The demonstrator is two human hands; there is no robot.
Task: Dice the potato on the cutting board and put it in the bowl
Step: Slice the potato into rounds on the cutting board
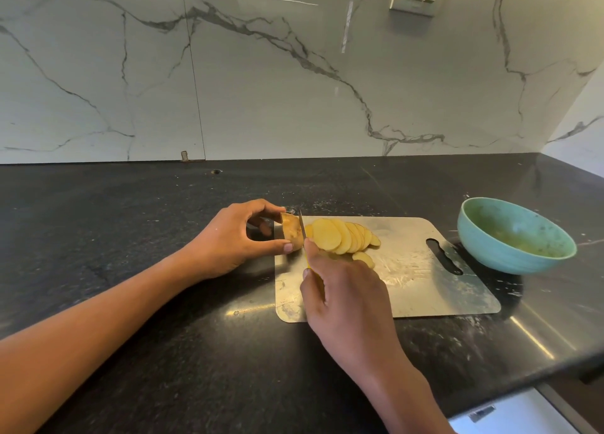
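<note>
Head view: we are pinching the potato [292, 231] end in our left hand [228, 237] (steadying it), right hand [343, 303] gripping the knife [301, 224], slicing.

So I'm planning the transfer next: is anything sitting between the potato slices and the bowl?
Nothing visible. Between the potato slices and the bowl lies only bare cutting board, with its handle slot nearest the bowl.

A single head-worn wide-angle camera looks forward and down from close above the counter [130, 237], taking in the board [425, 286] and the marble wall [294, 90] behind.
</note>
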